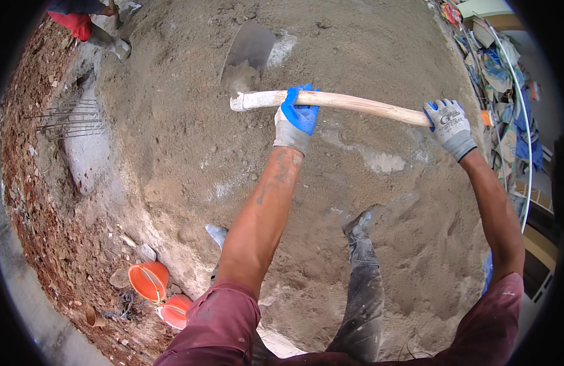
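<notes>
A hoe with a pale, curved wooden handle [361, 105] lies across in front of me. Its broad metal blade [253, 46] is turned away from me, low over the grey sandy mix [379, 58], with some of the mix on its lower part. My left hand [297, 116], in a grey-and-blue work glove, is closed round the handle near the whitish, crusted head end. At the handle's far right end my right hand [450, 124], gloved alike, is wrapped round the wood, its back facing up.
Two orange buckets [149, 279] lie at lower left beside reddish rubble [35, 183]. Rebar ends [71, 119] stick out on the left. At top left another person's red-clothed leg [74, 23] shows. Sacks and scraps [495, 73] with a white pipe [521, 104] line the right side.
</notes>
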{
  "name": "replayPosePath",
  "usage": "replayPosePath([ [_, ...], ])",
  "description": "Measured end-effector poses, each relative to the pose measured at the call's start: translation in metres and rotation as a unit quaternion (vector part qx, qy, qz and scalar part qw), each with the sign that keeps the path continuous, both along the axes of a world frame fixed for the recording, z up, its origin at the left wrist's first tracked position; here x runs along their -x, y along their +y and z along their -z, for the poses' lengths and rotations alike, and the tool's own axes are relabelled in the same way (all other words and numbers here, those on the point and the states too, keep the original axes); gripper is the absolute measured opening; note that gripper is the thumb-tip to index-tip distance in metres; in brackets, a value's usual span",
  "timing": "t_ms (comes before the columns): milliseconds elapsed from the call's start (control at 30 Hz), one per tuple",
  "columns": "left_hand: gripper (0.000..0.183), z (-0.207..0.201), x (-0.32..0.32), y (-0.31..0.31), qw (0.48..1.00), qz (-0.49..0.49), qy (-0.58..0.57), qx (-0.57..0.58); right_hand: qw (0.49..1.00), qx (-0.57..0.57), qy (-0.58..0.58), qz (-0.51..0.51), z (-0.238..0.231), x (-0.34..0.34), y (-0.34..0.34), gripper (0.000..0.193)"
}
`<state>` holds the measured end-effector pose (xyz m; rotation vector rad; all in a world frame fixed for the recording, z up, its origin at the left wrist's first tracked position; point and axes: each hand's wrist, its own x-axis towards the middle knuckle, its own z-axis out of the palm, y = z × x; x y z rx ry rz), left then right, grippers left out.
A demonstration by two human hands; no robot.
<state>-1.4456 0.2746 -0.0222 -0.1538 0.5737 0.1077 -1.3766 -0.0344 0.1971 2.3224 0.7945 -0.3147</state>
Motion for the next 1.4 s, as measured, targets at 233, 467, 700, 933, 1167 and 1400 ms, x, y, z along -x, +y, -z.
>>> replayPosePath([
  [233, 0.013, -0.033, 0.213, 0.101, 0.969, -0.005, 0.23, -0.095, 0.921, -0.308, 0.235, -0.034, 0.045, 0.146, 0.079, 0.024],
  [467, 0.02, 0.048, 0.532, 0.199, 0.915, -0.065, 0.392, -0.062, 0.87, -0.246, 0.413, -0.113, 0.095, 0.295, 0.203, 0.014],
  [700, 0.013, 0.19, 0.545, 0.159, 0.893, -0.041, 0.425, -0.142, 0.892, -0.246, 0.312, -0.217, 0.201, 0.328, 0.225, 0.014],
  [933, 0.072, 0.194, 0.427, -0.03, 0.859, -0.015, 0.496, 0.123, 0.878, -0.319, 0.271, -0.235, 0.202, 0.243, 0.106, 0.008],
  [1167, 0.064, 0.083, 0.256, -0.2, 0.947, 0.004, 0.226, 0.23, 0.933, -0.172, 0.166, -0.27, 0.0, 0.073, -0.041, 0.011],
  [1400, 0.061, 0.05, 0.206, -0.223, 0.799, -0.137, -0.046, 0.584, 0.929, 0.05, 0.107, -0.351, -0.143, 0.045, 0.011, 0.012],
])
